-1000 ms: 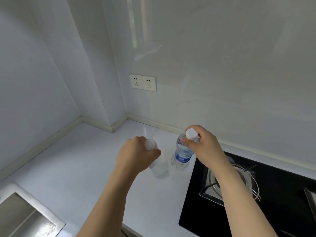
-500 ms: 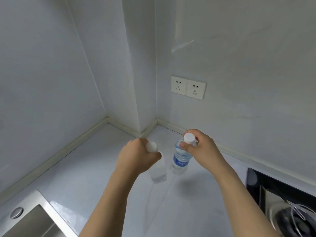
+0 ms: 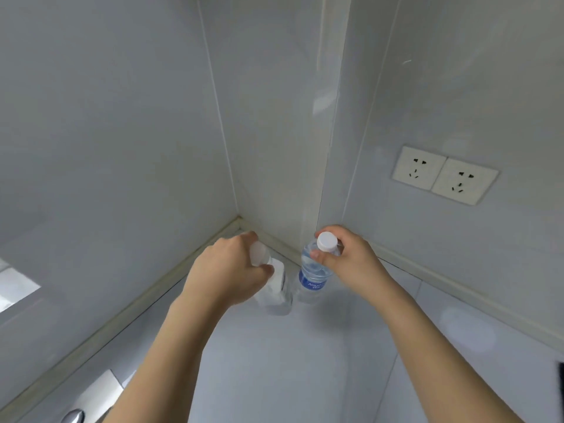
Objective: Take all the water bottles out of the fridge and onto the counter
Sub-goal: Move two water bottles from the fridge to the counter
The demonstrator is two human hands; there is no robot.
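A: Head view first. What are the hands doing?

B: The left hand (image 3: 227,270) is wrapped round the neck of a clear bottle (image 3: 276,293), fingers curled over its cap. The right hand (image 3: 346,261) pinches the neck of a blue-labelled bottle (image 3: 312,277) just under its white cap (image 3: 327,241).

A: And where are the bottles?

B: Side by side, just apart, low over the pale bench (image 3: 305,361) near the wall corner. I cannot tell whether their bases touch it. A double socket (image 3: 444,175) sits on the right wall.
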